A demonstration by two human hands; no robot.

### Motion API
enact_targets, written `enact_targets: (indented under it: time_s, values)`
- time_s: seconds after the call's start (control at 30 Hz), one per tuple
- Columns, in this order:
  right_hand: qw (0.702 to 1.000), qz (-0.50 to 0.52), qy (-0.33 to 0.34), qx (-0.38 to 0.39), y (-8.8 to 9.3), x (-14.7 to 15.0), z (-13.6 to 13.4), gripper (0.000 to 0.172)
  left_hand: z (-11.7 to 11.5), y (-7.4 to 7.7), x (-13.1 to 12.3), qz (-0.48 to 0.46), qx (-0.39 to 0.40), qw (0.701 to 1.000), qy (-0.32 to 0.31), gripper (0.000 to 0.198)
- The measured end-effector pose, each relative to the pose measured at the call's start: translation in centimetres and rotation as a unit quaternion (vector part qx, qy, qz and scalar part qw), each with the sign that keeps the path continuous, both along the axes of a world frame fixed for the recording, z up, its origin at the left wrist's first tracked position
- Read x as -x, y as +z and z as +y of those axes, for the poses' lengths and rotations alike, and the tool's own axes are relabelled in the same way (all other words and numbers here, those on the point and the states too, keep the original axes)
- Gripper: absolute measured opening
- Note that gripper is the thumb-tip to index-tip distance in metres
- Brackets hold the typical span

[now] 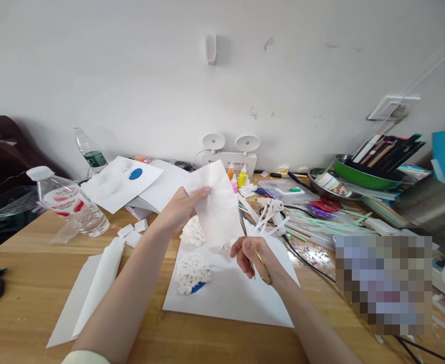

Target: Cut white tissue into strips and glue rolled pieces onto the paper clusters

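Paper (222, 215), long axis roughly upright, is pinched in the left grip (182, 207); the right grip (258, 253), clamped on scissors (242, 224), sits at its near right edge.

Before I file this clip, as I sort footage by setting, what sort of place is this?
Probably a craft workspace, though whether home or studio I can't tell: held scissors, a glue gun and a green bowl of pens suggest it.
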State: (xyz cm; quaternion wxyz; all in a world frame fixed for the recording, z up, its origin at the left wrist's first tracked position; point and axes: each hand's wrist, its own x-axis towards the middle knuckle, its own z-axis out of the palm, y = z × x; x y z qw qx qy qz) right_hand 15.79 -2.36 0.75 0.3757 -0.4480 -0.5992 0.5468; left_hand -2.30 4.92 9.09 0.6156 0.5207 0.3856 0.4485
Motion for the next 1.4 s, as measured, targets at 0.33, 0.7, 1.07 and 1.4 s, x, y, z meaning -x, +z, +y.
enact_targets:
  time_s: [0.33,0.7,1.07,1.4]
  values:
    - [1.0,0.009,-0.007,0.003,-0.2,0.0,0.1,0.063,-0.2,0.1,-0.2,0.027,0.0,1.0,-0.017,0.026]
    - [0.999,-0.006,-0.031,0.003,-0.4,0.1,0.4,0.063,-0.3,0.1,-0.2,0.047,-0.001,0.999,0.003,0.023]
    - [0.998,0.008,-0.05,0.023,-1.0,0.1,0.5,0.059,-0.4,0.3,-0.3,0.054,-0.009,0.999,0.005,0.023]
    - [0.998,-0.002,-0.059,0.001,-0.5,0.2,0.4,0.06,-0.3,-0.1,-0.2,0.056,-0.017,0.998,0.01,0.027]
